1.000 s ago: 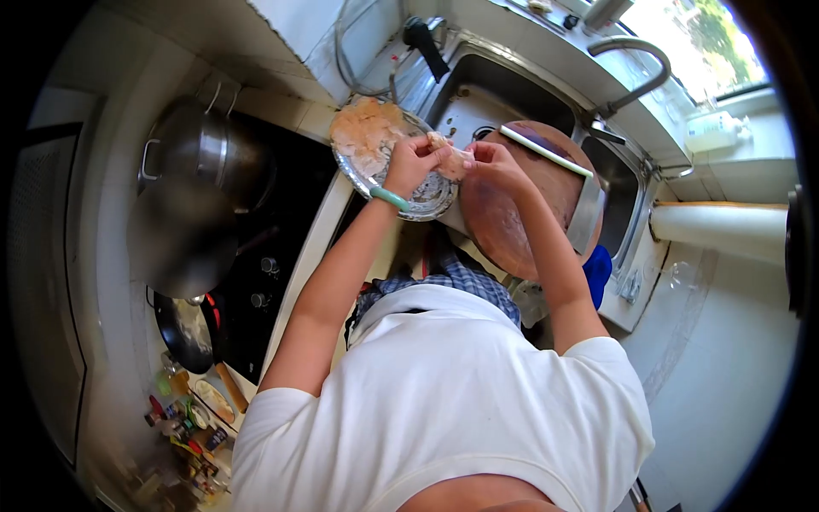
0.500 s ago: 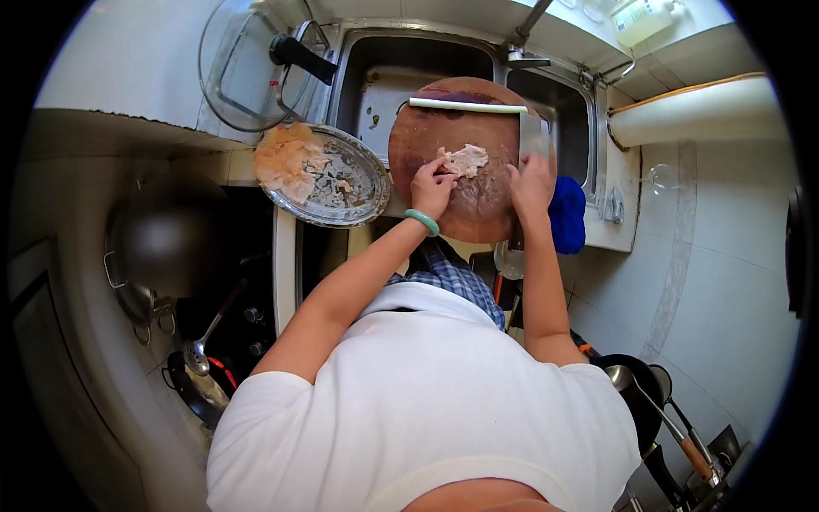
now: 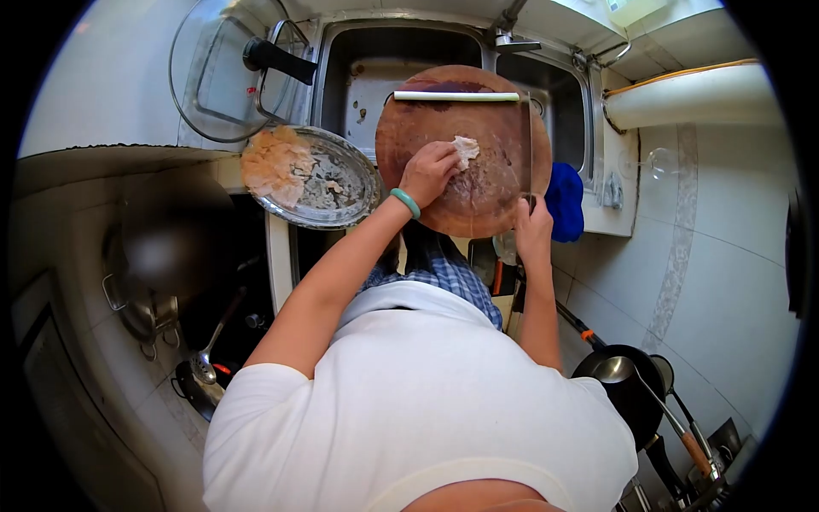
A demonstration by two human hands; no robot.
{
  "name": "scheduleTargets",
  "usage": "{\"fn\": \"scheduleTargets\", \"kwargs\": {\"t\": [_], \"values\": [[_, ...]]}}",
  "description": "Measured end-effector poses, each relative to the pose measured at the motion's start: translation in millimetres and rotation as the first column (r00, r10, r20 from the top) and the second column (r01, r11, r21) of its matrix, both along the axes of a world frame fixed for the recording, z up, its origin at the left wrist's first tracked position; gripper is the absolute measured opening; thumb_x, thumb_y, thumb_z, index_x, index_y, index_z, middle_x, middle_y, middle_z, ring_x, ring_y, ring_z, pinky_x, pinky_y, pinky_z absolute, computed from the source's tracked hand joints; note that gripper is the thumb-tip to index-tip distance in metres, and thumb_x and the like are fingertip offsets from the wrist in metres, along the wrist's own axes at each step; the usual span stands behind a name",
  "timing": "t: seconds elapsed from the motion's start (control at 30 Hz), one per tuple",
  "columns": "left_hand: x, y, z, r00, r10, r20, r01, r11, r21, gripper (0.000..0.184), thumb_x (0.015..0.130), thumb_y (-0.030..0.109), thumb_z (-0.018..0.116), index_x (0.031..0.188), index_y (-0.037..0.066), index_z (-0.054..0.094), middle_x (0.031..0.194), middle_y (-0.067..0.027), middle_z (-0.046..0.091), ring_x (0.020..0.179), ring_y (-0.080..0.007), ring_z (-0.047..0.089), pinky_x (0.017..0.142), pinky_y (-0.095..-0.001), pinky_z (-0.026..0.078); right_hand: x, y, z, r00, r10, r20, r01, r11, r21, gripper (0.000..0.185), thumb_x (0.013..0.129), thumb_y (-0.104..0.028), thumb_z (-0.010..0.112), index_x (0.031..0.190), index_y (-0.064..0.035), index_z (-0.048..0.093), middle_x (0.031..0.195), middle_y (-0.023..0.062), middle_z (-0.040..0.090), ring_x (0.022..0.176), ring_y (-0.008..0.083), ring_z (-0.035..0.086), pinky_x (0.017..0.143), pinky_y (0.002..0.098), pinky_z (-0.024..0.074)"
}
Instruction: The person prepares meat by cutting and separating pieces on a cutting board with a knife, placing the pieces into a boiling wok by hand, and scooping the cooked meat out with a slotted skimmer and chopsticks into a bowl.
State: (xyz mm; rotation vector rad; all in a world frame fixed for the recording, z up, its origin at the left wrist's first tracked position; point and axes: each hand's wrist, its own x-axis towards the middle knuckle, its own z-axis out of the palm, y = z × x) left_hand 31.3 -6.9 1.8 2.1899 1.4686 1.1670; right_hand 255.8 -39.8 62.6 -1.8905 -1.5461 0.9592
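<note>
A round wooden cutting board (image 3: 418,128) lies across the front of the double sink. My left hand (image 3: 431,175), with a green bangle at the wrist, has its fingers closed on a pale piece of raw meat (image 3: 465,152) near the board's middle. At the board's right edge, my right hand (image 3: 534,224) is wrapped round the handle of a cleaver (image 3: 526,154). Its blade is seen nearly edge-on and points away from me. Along the far side of the board lies a pale green-white scallion stalk (image 3: 456,96). Left of the board, an oval metal plate (image 3: 358,192) holds thin pinkish meat slices (image 3: 275,162).
The sink (image 3: 341,77) has scraps in its left basin, and a faucet (image 3: 516,43) stands behind. A glass lid (image 3: 213,77) rests at back left. A blue cloth (image 3: 565,203) hangs by the board's right side. Pans (image 3: 623,392) and utensils are at lower right.
The cleaver has turned from showing its flat to nearly edge-on, and my right hand has shifted nearer me onto its handle. My left hand now covers more of the meat, which looks more bunched.
</note>
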Motion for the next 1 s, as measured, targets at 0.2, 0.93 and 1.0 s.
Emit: {"fn": "scheduleTargets", "kwargs": {"t": [0.2,0.93,1.0], "values": [[-3.4,2.7,-10.5,0.996,0.006,0.091,-0.002,0.999,-0.038,0.011,0.07,0.007,0.069,0.079,0.004,0.064,0.089,-0.0076,0.061,0.088,-0.0265,0.059,0.074,-0.0347,0.05,-19.2,-14.7,18.5,0.972,0.225,-0.07,-0.235,0.947,-0.219,0.041,0.09,-0.032,0.054,0.08,0.0068,0.055,0.059,0.0234,0.05,0.057,0.0377,0.051,0.056,0.0397,0.0417],[1.2,7.8,-10.4,0.996,0.055,0.066,-0.047,0.992,-0.114,0.009,0.068,0.009,0.068,0.076,0.007,0.065,0.084,-0.0097,0.061,0.086,-0.0283,0.058,0.073,-0.037,0.049,-38.2,8.9,17.2,0.918,0.387,0.086,-0.346,0.888,-0.302,0.038,0.089,-0.027,0.051,0.081,0.0104,0.056,0.075,0.0333,0.056,0.08,0.0485,0.055,0.069,0.0491,0.0437],[1.3,8.6,-11.4,0.998,0.049,0.051,-0.043,0.993,-0.113,0.01,0.067,0.008,0.068,0.076,0.007,0.064,0.082,-0.0094,0.061,0.084,-0.0281,0.058,0.073,-0.0369,0.049,-47.8,18.0,12.9,0.911,0.396,0.117,-0.348,0.889,-0.298,0.041,0.088,-0.029,0.051,0.083,0.0104,0.057,0.08,0.034,0.057,0.086,0.0487,0.055,0.074,0.0503,0.044]]}}
